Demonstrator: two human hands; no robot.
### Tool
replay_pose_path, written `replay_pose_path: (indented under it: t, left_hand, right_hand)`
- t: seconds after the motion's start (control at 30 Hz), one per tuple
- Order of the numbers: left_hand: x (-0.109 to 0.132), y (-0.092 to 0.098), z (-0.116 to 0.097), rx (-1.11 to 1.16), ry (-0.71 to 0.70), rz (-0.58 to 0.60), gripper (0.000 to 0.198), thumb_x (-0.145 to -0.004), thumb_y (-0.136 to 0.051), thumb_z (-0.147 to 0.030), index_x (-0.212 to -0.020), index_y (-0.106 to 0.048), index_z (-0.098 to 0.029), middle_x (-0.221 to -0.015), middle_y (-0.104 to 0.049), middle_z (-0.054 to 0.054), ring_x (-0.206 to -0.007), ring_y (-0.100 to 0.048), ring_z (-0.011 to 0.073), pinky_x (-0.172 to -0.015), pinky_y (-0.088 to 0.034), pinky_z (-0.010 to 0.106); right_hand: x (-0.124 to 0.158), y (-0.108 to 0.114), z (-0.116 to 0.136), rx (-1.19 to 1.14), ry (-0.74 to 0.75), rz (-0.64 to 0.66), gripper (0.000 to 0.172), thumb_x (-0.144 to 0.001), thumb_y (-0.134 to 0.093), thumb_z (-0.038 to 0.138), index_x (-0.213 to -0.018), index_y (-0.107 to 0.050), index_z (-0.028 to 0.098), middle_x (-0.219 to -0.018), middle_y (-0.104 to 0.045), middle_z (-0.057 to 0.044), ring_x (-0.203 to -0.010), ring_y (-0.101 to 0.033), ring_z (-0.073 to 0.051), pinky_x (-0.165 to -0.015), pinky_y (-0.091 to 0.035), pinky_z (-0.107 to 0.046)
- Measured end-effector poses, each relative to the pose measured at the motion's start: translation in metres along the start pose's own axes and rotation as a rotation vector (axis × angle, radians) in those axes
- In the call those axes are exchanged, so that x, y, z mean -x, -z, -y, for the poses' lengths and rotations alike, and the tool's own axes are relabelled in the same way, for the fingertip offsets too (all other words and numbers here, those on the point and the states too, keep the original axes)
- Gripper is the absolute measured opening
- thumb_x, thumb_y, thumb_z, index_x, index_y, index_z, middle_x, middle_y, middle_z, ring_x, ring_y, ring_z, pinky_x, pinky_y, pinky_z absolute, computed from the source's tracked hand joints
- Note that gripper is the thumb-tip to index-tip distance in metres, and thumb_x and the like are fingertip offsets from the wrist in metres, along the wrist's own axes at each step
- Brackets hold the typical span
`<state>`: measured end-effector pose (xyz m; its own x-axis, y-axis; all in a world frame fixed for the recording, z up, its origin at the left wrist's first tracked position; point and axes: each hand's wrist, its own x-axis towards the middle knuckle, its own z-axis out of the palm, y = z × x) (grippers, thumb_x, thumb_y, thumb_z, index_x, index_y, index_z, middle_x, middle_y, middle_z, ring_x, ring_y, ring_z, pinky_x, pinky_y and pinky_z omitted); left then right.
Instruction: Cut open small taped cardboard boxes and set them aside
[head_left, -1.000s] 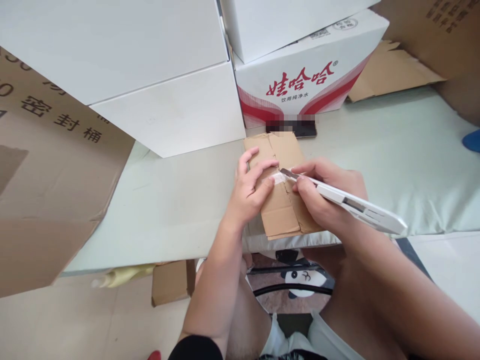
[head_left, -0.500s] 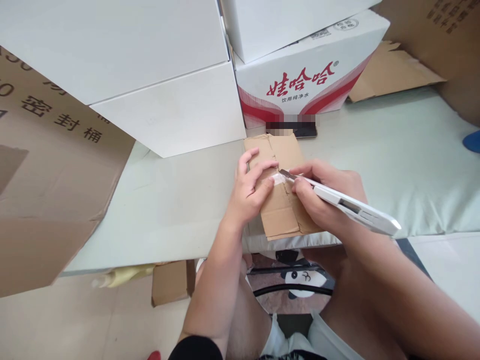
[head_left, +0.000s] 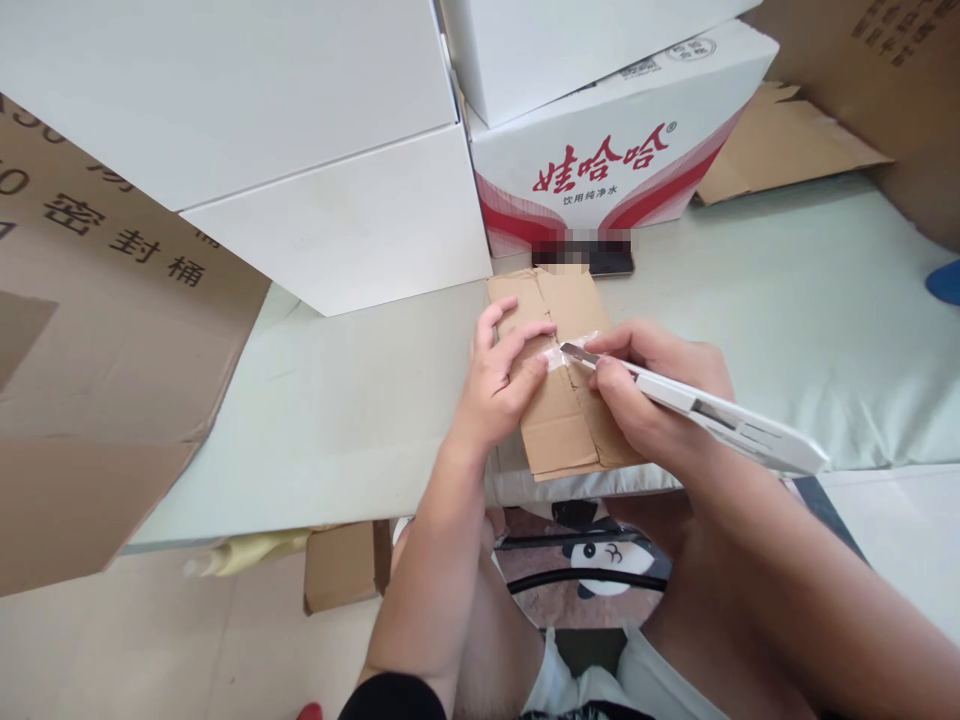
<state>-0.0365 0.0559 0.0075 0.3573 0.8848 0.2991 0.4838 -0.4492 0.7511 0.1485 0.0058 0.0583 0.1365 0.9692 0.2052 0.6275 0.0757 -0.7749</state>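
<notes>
A small brown cardboard box [head_left: 559,420] lies on the pale green padded surface in front of me, with a seam running along its top. Clear tape [head_left: 556,356] crosses the seam near the middle. My left hand [head_left: 499,375] rests on the box's left half, fingers spread and holding nothing. My right hand [head_left: 652,390] grips a white utility knife [head_left: 705,408], its handle slanting down to the right. The knife's blade tip is at the seam, over the tape.
A white-and-red water carton [head_left: 600,170] stands behind the box, a dark phone-like object [head_left: 611,258] before it. White boxes [head_left: 337,220] are stacked at left. A large brown carton [head_left: 112,320] stands at far left, cardboard [head_left: 795,145] at back right. A smaller brown box [head_left: 341,568] sits below the edge.
The knife has tilted and turned slightly, its rear end swinging right. More tape shows to the right of the seam. My left hand and the box have stayed in place.
</notes>
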Motion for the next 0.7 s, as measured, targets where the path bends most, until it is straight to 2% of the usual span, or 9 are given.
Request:
replay_pose_path:
  t: [0.33, 0.7]
  left_hand:
    - [-0.0001, -0.0012, 0.0004, -0.020, 0.010, 0.000, 0.039, -0.100, -0.050, -0.050, -0.128, -0.066, -0.027, -0.154, -0.040, 0.011, -0.154, -0.032, 0.0318, -0.127, -0.029, 0.052]
    - [0.0004, -0.0012, -0.0006, 0.018, 0.009, -0.001, 0.041, -0.100, -0.050, -0.052, -0.126, -0.068, -0.025, -0.154, -0.040, 0.012, -0.153, -0.033, 0.0321, -0.127, -0.029, 0.052]
  right_hand:
    - [-0.0012, -0.0004, 0.0018, 0.070, 0.021, 0.004, 0.016, -0.083, -0.056, 0.032, -0.086, -0.071, 0.029, -0.070, -0.074, 0.000, -0.060, -0.066, -0.019, -0.062, -0.050, -0.032]
    - [-0.0003, 0.0010, 0.0041, 0.060, 0.006, 0.043, 0.022, -0.079, -0.052, 0.032, -0.086, -0.072, 0.025, -0.079, -0.078, -0.002, -0.063, -0.068, -0.018, -0.064, -0.050, -0.030]
